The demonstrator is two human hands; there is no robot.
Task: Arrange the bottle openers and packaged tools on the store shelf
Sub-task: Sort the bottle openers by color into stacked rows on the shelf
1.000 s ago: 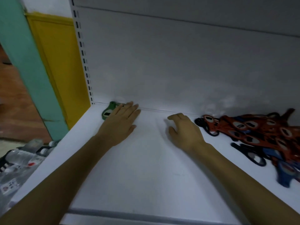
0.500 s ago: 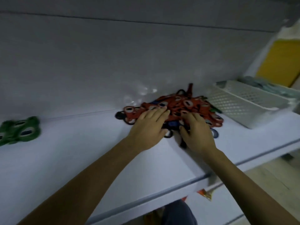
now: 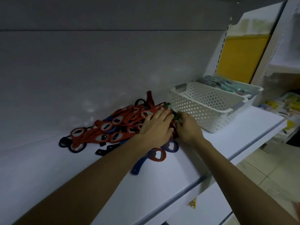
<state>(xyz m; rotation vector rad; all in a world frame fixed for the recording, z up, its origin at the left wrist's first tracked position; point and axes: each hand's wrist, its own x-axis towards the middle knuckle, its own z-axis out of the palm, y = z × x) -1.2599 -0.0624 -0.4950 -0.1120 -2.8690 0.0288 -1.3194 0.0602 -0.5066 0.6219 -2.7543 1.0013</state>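
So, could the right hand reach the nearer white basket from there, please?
Probably yes: the right hand, seemingly pinching a green bottle opener, is just beside the white perforated basket, with nothing between them.

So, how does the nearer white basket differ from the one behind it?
The nearer basket looks empty; the farther basket holds teal packaged items. The nearer basket stands next to the opener pile; the farther basket stands beyond it. Both are white, on the shelf.
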